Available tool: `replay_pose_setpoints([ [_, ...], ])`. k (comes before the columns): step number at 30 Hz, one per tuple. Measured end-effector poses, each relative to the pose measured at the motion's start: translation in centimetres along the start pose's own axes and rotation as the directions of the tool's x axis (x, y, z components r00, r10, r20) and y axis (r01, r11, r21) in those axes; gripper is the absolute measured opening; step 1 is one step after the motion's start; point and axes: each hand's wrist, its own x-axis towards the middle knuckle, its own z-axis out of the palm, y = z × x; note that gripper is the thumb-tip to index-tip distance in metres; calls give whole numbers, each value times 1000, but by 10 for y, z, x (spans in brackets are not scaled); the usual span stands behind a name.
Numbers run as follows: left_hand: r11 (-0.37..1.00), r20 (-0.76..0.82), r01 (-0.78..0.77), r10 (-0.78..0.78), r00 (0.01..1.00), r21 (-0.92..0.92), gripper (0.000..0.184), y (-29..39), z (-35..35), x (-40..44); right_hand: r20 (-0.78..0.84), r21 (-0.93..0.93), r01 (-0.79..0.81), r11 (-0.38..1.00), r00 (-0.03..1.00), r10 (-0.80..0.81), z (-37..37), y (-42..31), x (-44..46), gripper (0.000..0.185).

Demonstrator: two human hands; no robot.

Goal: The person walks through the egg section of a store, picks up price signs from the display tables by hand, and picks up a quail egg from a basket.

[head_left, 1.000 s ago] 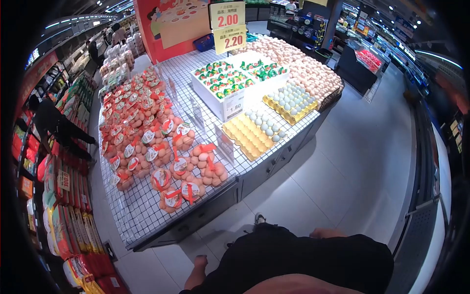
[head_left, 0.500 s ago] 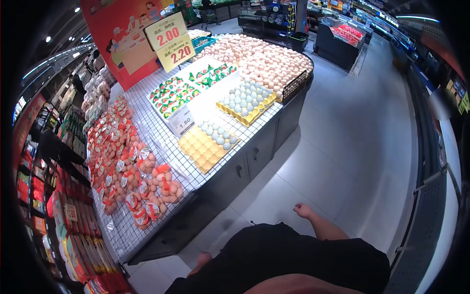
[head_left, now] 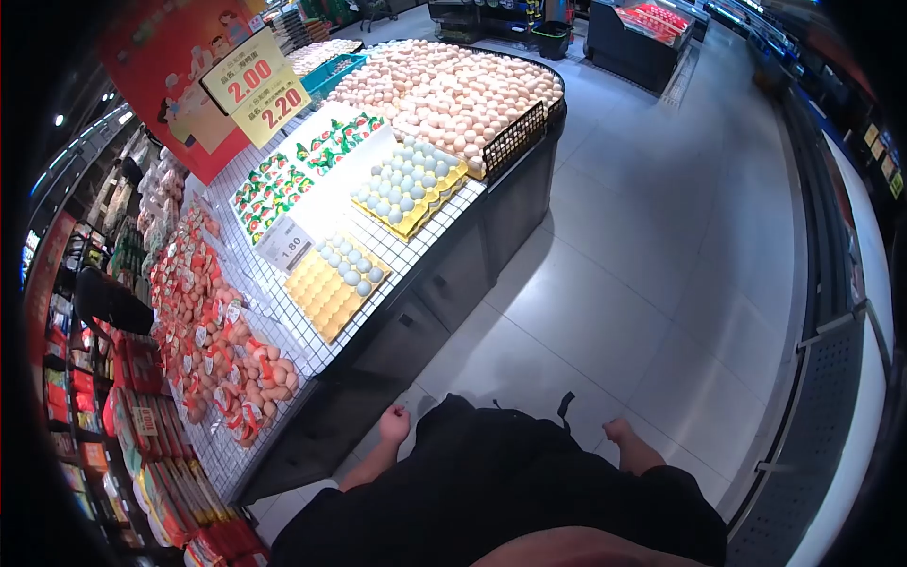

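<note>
My left hand (head_left: 395,423) hangs low beside the dark side of the display stand (head_left: 416,326), apart from it, with its fingers curled in. My right hand (head_left: 619,431) is out over the floor on the other side of my body, its fingers also curled. Nothing shows in either hand. On the stand's wire-grid top, a half-filled yellow egg tray (head_left: 326,302) lies near the edge. Behind it is a fuller tray of pale bluish eggs (head_left: 402,184). Netted bags of brown eggs (head_left: 213,350) lie at the left end.
Loose pinkish eggs (head_left: 453,90) fill the stand's far end behind a black guard (head_left: 515,137). Price signs (head_left: 255,90) stand above green-wrapped packs (head_left: 274,194). Tiled floor (head_left: 624,246) runs between the stand and a refrigerated case (head_left: 803,454). Packaged goods (head_left: 161,454) line the left.
The stand and its eggs have shifted left and up in my view. My left hand has swung forward into fuller view; my right hand now sits lower and nearer my body.
</note>
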Motion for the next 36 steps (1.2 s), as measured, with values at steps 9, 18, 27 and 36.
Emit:
replay_pose_setpoints([
  [9,965,251,32,-99,963,259,34,-6,54,77,90,277,-150,949,987,130,-18,-62,-83,39],
  [18,990,246,-101,74,966,98,28,122,114,194,-42,-93,37,995,998,-41,-106,-113,-23,40],
  [27,999,366,-19,27,930,-25,31,250,129,315,-216,588,-35,808,956,199,-272,-242,97,40],
  [36,997,454,-47,15,891,59,26,265,156,354,-203,411,36,911,978,53,-290,-281,154,42],
])
